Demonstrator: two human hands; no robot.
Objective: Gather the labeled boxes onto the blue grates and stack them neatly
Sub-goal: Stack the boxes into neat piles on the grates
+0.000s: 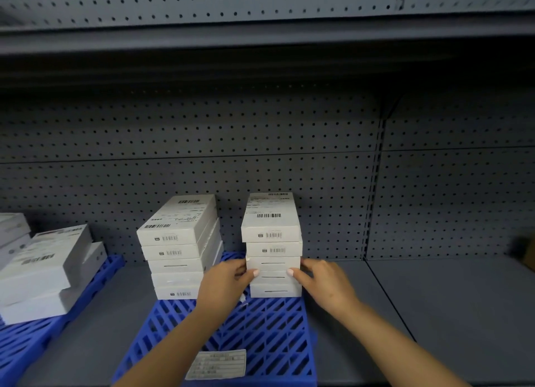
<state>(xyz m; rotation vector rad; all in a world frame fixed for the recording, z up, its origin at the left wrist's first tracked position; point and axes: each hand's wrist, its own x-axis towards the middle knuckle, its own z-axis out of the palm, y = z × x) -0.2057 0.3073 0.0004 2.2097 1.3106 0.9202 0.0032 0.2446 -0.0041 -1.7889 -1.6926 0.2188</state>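
Both hands press the sides of the right stack [272,246] of boxes, the left hand [228,279] and right hand [324,282] pinching its lower boxes, probably to square it. It stands on the blue grate [260,334] beside the left stack [181,247].

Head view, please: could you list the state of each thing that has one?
Right stack: upright, five boxes, on centre grate.
Left stack: five boxes, slightly uneven.
Far-left boxes: untidy pile on second grate.
Left hand, right hand: pressing right stack's sides.
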